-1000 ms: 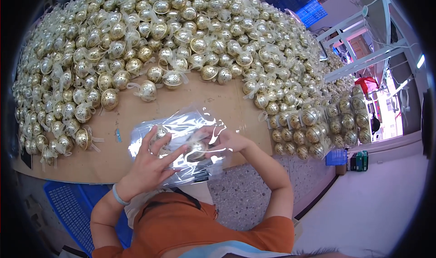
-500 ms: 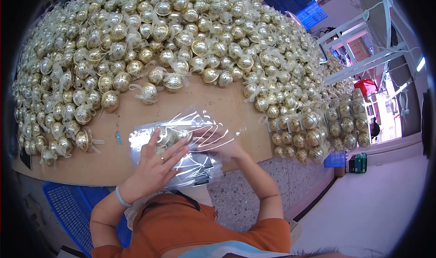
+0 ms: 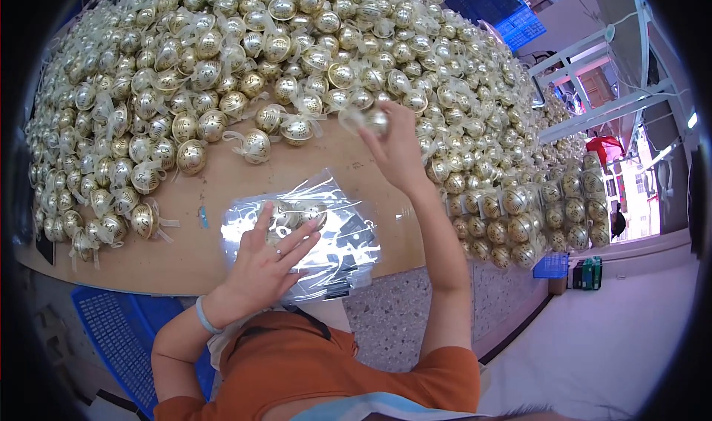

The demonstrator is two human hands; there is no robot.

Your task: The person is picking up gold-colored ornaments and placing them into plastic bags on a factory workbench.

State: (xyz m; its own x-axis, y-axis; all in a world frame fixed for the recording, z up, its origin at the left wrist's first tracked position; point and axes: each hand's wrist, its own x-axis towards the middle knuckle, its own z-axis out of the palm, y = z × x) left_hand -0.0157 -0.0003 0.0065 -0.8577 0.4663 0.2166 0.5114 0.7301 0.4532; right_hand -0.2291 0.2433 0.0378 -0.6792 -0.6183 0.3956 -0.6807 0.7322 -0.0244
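My left hand [image 3: 268, 262] lies with spread fingers on a stack of clear plastic bags [image 3: 345, 250] near the table's front edge. Beside its fingertips, gold baubles [image 3: 311, 212] show under the shiny film of the top bag. At the front of the big pile, my right hand [image 3: 397, 150] is closed on a gold bauble [image 3: 377, 121] with a pale sheer ribbon. Thumb and fingers are around the bauble, and its far side is partly hidden. Close by on the board is another loose bauble [image 3: 256, 147] with its ribbon.
A huge heap of gold baubles [image 3: 208, 73] covers the back and left of the brown tabletop [image 3: 185, 232]. Packed rows of baubles [image 3: 512, 228] stand at the right edge. A blue plastic crate [image 3: 122, 347] is below the table at left; more blue crates [image 3: 519, 24] stand at back right.
My right hand has left the bag, reached forward to the pile and closed on a bauble. The left hand stays on the bags. The whole view has shifted slightly.
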